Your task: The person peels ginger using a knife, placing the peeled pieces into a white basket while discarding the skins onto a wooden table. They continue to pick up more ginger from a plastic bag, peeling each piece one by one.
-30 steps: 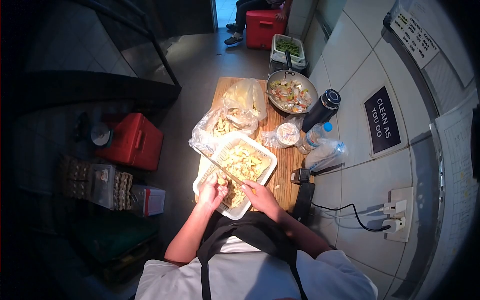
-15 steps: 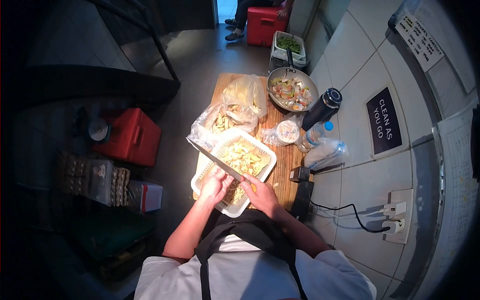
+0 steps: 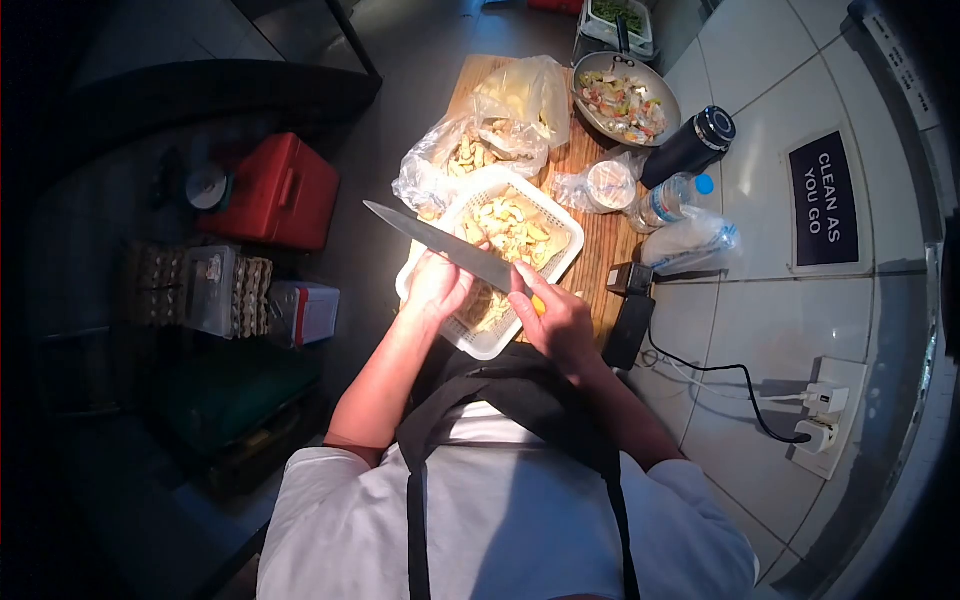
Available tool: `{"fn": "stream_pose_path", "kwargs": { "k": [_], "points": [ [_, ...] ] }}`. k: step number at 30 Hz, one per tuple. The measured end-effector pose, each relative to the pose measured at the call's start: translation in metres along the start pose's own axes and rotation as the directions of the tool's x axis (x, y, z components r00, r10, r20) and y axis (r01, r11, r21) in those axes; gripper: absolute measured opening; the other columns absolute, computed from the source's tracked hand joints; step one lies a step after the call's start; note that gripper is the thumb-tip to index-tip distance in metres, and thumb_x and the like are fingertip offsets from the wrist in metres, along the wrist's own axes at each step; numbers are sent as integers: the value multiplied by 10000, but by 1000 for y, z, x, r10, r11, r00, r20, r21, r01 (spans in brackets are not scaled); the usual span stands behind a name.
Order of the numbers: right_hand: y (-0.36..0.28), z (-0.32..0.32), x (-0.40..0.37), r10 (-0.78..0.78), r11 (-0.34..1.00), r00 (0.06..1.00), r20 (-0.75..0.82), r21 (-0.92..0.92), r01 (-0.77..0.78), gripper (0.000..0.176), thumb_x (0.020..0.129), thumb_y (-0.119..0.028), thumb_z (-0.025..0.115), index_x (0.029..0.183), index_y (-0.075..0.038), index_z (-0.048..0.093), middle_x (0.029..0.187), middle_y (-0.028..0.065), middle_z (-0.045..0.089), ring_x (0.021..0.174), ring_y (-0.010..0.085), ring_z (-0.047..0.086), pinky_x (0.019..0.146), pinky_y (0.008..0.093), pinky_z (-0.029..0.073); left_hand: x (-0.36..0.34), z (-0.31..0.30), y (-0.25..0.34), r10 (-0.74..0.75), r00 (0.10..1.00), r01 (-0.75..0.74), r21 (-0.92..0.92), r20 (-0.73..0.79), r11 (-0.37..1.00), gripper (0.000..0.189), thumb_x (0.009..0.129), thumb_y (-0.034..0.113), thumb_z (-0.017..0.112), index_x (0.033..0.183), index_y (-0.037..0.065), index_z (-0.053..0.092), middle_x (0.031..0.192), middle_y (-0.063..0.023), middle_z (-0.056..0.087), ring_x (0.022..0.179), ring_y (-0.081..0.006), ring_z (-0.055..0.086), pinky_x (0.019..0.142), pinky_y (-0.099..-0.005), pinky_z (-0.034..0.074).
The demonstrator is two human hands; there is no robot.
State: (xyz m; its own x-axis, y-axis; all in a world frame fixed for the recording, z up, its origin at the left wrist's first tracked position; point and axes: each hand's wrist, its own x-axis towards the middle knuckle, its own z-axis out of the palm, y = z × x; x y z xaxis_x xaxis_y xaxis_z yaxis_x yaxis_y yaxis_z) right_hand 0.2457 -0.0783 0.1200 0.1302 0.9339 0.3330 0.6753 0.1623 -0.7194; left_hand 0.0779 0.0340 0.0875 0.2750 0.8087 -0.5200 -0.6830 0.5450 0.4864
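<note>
A large knife [image 3: 440, 243] with a yellow handle is in my right hand [image 3: 555, 318], its blade pointing to the upper left. Beneath the blade is my left hand [image 3: 440, 285], fingers curled at the left side of a white plastic basket [image 3: 572, 250]; whether it pinches a piece is hidden by the blade. Pale yellow sliced pieces [image 3: 515, 232] lie in the basket. Behind it, clear plastic bags [image 3: 420, 170] hold more pale pieces.
On the wooden table [image 3: 600, 240] stand a pan [image 3: 625, 98] of chopped food, a dark flask [image 3: 690, 148], a water bottle [image 3: 665, 202] and a wrapped tub [image 3: 610, 185]. Red cooler [image 3: 285, 195] and egg trays [image 3: 252, 295] sit at left. A cable [image 3: 745, 385] runs to the wall socket.
The view has shifted, so the table sits higher in the frame. The knife blade now shows its broad side more, and my right hand has moved slightly away from my left.
</note>
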Motion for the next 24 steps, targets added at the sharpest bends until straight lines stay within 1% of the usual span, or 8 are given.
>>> {"fn": "stream_pose_path", "kwargs": {
  "k": [4,7,10,13,16,19,24],
  "points": [
    [2,1,-1,14,999,1000,10,-36,-13,425,869,-239,760,1253,-79,672,798,140,710,663,302,697,593,375,545,5,-5,1,-31,998,33,-37,56,999,245,1015,97,567,1220,-37,552,1053,-138,664,895,-232,686,826,-362,614],
    [3,2,-1,28,998,999,21,-53,-27,422,872,-245,758,1249,-75,672,800,141,710,668,303,699,598,378,546,0,-1,3,-1,1000,1,5,22,1000,215,999,21,532,1205,-36,558,1052,-143,672,895,-235,688,821,-354,612],
    [1,2,0,19,999,1000,0,-47,-19,411,879,-244,753,1244,-71,674,812,145,715,681,303,704,608,379,551,1,-8,4,9,999,-11,41,46,999,212,977,-27,519,1184,-35,564,1050,-140,669,893,-232,688,808,-347,613],
    [-1,0,1,18,999,1000,-11,-34,-18,405,883,-241,749,1242,-66,675,827,149,720,694,304,709,618,380,556,3,-13,2,33,999,-35,48,34,998,185,964,-47,522,1140,-31,577,1037,-138,668,894,-225,688,799,-345,612],
    [-2,-2,1,39,998,999,19,-54,-38,403,884,-241,749,1238,-63,677,836,146,723,705,302,714,625,377,559,3,-11,1,37,999,-38,57,21,998,174,956,-66,514,1110,-25,585,1026,-130,663,889,-215,683,795,-345,609],
    [-1,1,0,28,1000,1000,-3,6,-28,397,883,-247,751,1230,-66,683,832,141,724,711,300,716,627,377,560,-5,0,6,33,999,-37,100,42,994,165,952,-79,507,1089,-26,581,1019,-127,656,893,-210,676,809,-346,606],
    [-7,2,0,78,996,997,14,-45,-77,380,886,-253,750,1215,-73,692,819,139,724,716,305,715,623,379,558,-13,9,8,43,999,-44,100,21,994,150,957,-83,498,1073,-28,575,1004,-120,652,875,-204,672,801,-339,603]
  ]
}}
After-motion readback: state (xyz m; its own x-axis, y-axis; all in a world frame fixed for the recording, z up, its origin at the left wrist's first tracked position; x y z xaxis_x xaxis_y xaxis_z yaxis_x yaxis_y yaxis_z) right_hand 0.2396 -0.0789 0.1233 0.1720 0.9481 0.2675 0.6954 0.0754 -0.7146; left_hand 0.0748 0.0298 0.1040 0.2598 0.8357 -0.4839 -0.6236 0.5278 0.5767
